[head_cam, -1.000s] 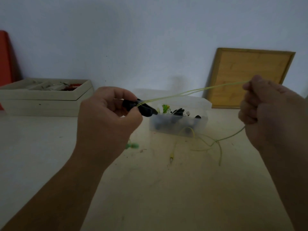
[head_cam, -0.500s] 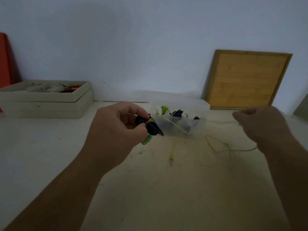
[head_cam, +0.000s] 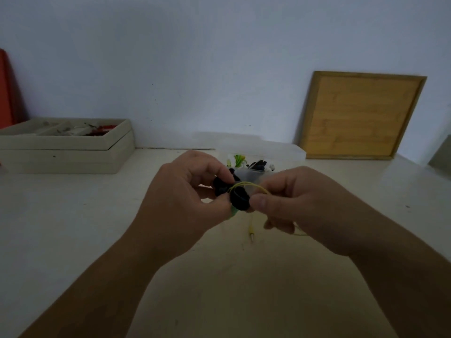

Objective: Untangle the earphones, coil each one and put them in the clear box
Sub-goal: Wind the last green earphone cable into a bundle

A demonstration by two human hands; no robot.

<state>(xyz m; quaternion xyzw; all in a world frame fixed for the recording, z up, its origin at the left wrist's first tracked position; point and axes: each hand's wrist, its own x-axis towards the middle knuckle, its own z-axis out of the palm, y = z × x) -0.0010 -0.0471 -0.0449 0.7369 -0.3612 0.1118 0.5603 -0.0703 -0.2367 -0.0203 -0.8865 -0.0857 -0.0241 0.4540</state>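
Note:
Both hands meet above the table in front of the clear box (head_cam: pixel 253 172), which holds several coiled earphones in green, black and white. My left hand (head_cam: pixel 185 203) pinches a black earphone bundle (head_cam: pixel 238 196). A thin yellow-green earphone cable (head_cam: pixel 251 185) loops over that bundle. My right hand (head_cam: pixel 292 203) pinches the cable right next to the bundle, thumb tip against it. The cable's plug end (head_cam: pixel 251 231) hangs down between the hands just above the table. A green bit shows under my left fingers.
A beige divided tray (head_cam: pixel 66 147) with small items stands at the back left. A wooden framed board (head_cam: pixel 358 115) leans on the wall at the back right. The box's clear lid (head_cam: pixel 246 143) lies behind the box. A red object (head_cam: pixel 6 89) sits at the far left edge.
My right hand has come in from the far right to meet my left hand. The yellow-green cable, stretched taut a second ago, now loops round the black bundle.

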